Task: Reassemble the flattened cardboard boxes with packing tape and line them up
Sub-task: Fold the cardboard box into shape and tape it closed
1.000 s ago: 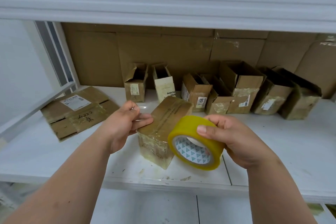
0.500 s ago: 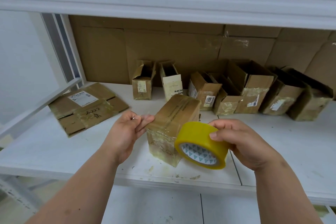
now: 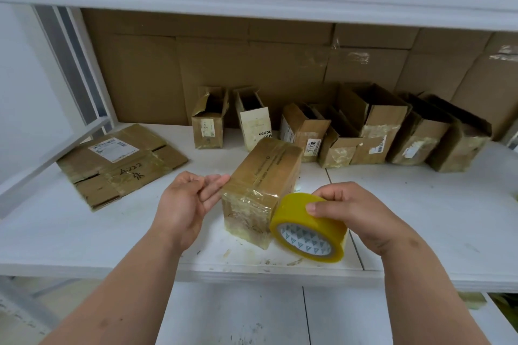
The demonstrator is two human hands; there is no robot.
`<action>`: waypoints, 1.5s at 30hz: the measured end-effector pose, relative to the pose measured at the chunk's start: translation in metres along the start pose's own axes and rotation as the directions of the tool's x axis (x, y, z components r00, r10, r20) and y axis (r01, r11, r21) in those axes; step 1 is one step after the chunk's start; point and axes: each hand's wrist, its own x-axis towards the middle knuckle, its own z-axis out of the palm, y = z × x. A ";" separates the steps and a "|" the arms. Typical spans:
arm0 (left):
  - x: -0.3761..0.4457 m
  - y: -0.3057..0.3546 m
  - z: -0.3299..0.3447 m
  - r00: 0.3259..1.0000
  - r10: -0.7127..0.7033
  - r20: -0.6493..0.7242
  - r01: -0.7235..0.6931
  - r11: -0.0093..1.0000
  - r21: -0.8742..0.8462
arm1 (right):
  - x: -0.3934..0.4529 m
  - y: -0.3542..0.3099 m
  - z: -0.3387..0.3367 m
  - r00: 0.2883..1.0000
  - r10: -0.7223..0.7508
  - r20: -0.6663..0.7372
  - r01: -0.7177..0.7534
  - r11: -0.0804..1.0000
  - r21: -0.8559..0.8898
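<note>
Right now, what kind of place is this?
Probably a storeroom or packing area: a white metal shelf holds a row of reused cardboard boxes, a flattened box, and the right hand grips a packing tape roll.

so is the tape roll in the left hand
No, the right hand grips the yellow tape roll, while the left hand rests its fingers against the taped box.

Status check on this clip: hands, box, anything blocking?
Left hand fingertips on taped box. Right hand grips tape roll. Flattened box waits left. Nothing blocking.
</note>
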 end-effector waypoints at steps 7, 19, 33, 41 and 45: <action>0.005 -0.009 -0.007 0.999 -0.003 -0.041 0.008 0.994 0.105 | 0.001 0.002 0.002 1.000 0.021 -0.016 -0.021 0.999 -0.030; 0.009 -0.011 -0.003 0.980 -0.107 -0.168 0.186 0.794 0.578 | -0.001 0.005 0.003 0.999 0.044 -0.002 -0.044 0.997 -0.057; -0.005 -0.005 0.007 0.995 0.066 0.070 -0.096 0.654 0.751 | -0.008 0.007 0.003 0.996 0.067 -0.065 -0.071 0.996 -0.058; -0.017 0.008 0.017 0.991 0.007 0.131 -0.125 0.372 0.920 | -0.004 -0.004 0.014 0.990 0.004 -0.141 -0.033 0.978 -0.206; -0.022 -0.011 0.022 0.951 0.145 0.274 -0.310 0.457 0.834 | -0.002 -0.009 0.030 0.977 -0.026 -0.211 -0.086 0.858 -0.507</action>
